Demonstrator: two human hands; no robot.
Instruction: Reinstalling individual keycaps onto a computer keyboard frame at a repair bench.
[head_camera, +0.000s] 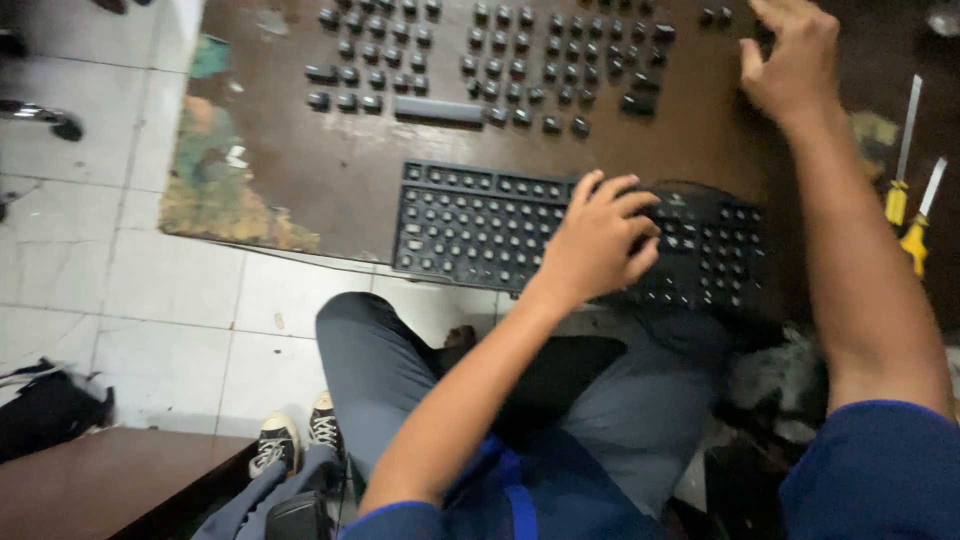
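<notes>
A black keyboard base (470, 225) with its keycaps removed lies at the near edge of a worn brown table (330, 170). My left hand (598, 240) rests on the middle of it, fingers spread over the bare switches. Rows of loose dark keycaps (500, 60) are laid out on the table beyond the keyboard, including a long bar-shaped key (438, 110). My right hand (790, 60) reaches to the far right end of those rows, fingers curled near the last keycaps; whether it holds one is hidden.
Two yellow-handled screwdrivers (905, 190) lie at the table's right side. My legs in grey trousers (400, 370) are under the table edge. White floor tiles (100, 280) lie to the left, with a black-and-white sneaker (275, 440) and a brown bench (100, 480) nearby.
</notes>
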